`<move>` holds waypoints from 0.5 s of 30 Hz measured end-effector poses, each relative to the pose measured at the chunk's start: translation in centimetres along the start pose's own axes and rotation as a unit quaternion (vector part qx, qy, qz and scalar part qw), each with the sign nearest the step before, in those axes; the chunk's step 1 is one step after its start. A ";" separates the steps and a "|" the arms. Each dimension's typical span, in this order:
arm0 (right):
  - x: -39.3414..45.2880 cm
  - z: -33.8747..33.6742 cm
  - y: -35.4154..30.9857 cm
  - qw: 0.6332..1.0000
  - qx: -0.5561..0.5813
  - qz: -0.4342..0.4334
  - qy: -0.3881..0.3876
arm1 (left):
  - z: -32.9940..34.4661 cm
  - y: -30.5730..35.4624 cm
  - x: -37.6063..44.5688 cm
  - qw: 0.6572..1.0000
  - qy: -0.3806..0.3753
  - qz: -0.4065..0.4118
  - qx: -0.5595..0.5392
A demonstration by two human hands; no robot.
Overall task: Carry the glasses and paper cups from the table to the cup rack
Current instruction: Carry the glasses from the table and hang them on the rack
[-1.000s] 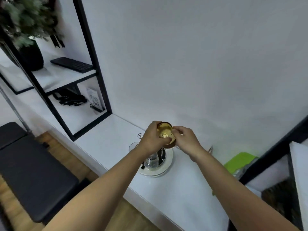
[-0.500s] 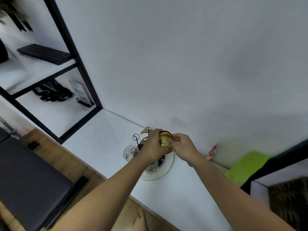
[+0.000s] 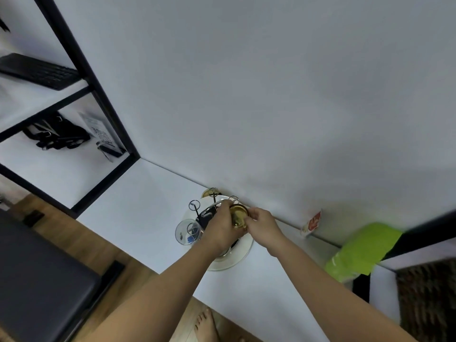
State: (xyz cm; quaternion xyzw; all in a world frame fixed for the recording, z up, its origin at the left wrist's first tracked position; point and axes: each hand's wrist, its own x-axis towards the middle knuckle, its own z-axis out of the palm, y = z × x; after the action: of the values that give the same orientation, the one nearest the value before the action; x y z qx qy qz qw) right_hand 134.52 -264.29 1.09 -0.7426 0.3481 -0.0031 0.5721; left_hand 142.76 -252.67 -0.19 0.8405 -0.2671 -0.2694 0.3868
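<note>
Against the wall edge of the white surface (image 3: 138, 213), cup rack (image 3: 217, 257), left hand (image 3: 222, 230) and right hand (image 3: 261, 225) both gripping an amber glass (image 3: 238, 214) over its pegs, clear glass (image 3: 186, 232) hung at rack's left.

Both hands, left (image 3: 223, 229) and right (image 3: 262, 227), grip amber glass (image 3: 238, 215) over cup rack (image 3: 197, 213).

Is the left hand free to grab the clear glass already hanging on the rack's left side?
Probably not yet: the left hand, with the right hand, grips the amber glass. The clear glass sits just beside it, unobstructed.
</note>
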 end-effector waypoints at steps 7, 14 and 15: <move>1.3 0.4 1.6 0.999 0.000 0.030 -0.025 | 0.4 -1.0 0.9 0.997 -0.029 0.008 0.077; 2.6 1.1 2.4 0.998 -0.012 0.051 -0.022 | 0.6 -1.5 2.1 0.992 -0.048 0.000 0.113; 2.6 1.2 2.6 0.998 -0.014 0.053 -0.022 | 0.6 -1.6 2.2 0.992 -0.054 -0.002 0.117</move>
State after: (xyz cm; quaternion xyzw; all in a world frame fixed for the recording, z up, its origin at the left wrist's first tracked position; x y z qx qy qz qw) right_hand 135.67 -264.92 -2.53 -0.7310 0.3741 0.0480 0.5686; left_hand 144.34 -253.52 -2.37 0.8645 -0.3160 -0.2822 0.2704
